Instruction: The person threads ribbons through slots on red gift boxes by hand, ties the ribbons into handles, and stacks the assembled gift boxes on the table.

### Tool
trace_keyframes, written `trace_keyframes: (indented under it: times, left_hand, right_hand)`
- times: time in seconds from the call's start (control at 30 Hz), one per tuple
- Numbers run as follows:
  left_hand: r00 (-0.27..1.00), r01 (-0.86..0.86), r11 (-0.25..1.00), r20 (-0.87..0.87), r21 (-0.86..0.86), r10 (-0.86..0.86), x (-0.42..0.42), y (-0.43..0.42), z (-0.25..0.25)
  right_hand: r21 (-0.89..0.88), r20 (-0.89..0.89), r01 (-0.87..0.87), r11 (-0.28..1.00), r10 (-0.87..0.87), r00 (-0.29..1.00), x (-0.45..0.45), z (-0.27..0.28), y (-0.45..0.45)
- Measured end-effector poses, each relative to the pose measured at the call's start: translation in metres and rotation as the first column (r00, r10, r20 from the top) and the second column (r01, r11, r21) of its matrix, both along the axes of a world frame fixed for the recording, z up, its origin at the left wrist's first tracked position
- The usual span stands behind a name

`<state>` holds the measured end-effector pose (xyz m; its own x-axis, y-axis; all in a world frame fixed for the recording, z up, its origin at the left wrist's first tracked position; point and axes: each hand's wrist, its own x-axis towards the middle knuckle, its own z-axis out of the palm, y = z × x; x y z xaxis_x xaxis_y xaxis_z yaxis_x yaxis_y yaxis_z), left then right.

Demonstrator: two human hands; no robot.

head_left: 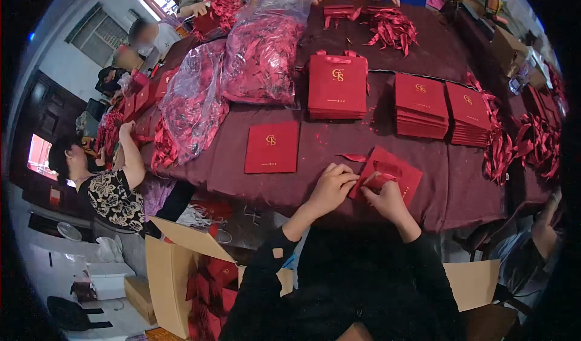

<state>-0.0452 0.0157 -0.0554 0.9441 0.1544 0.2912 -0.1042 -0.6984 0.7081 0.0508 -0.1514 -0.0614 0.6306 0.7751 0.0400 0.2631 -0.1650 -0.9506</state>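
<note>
Looking out from the red bag (411, 176), which lies askew on the maroon cloth (472, 203) under my hands, I have a clear sack of ribbons (193, 102) well to its left and a single flat bag (271, 149) nearer. My left hand (333, 188) is half curled at its left edge; whether it grips, I can't tell. One ribbon tail (353, 157) lies by its upper left. My right hand (388, 201) leans over it, fingers bent close together, any pinch hidden. A hard tug could crease the paper, I'd say, and a loosely held ribbon could twist. Right of it, the trailing ribbon heap (498, 153) could snag a sleeve.
</note>
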Motion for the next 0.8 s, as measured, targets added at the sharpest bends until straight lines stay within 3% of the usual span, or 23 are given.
trace_keyframes:
  times: [0.2,0.27,0.3,0.4,0.5,0.57,0.67,0.8]
  left_hand:
    - [0.997,0.006,0.999,-0.073,-0.053,-0.01,-0.002,-0.001,0.004]
    - [0.996,-0.002,0.99,-0.086,-0.138,-0.01,-0.003,0.0,-0.001]
    - [0.996,-0.003,0.99,-0.088,-0.141,-0.01,-0.003,0.0,0.002]
    - [0.988,0.007,0.973,-0.146,-0.231,-0.041,0.001,0.003,0.01]
    - [0.975,0.029,0.941,-0.199,-0.336,-0.101,0.004,0.01,0.005]
    - [0.985,0.122,0.987,-0.107,-0.1,-0.133,0.005,0.011,0.001]
    - [0.959,0.134,0.989,-0.244,-0.059,-0.144,0.007,0.011,0.002]
    - [0.961,0.124,0.99,-0.242,-0.07,-0.137,0.006,0.008,0.007]
  right_hand:
    - [-0.015,0.066,0.063,0.998,-0.062,0.996,-0.002,-0.006,0.002]
    - [0.142,0.35,0.003,0.99,-0.054,0.935,0.0,-0.006,0.004]
    - [0.14,0.347,0.003,0.99,-0.052,0.936,0.0,-0.004,0.004]
    - [0.009,0.022,0.005,1.0,-0.006,1.0,-0.003,0.005,0.003]
    - [-0.055,-0.048,0.002,0.998,-0.005,0.999,-0.003,0.007,0.003]
    - [-0.042,-0.03,0.009,0.999,-0.01,0.999,-0.003,0.005,0.003]
    - [-0.047,-0.117,0.012,0.999,-0.017,0.993,-0.003,0.009,0.004]
    - [-0.163,-0.274,0.008,0.987,-0.053,0.96,-0.002,0.017,0.003]
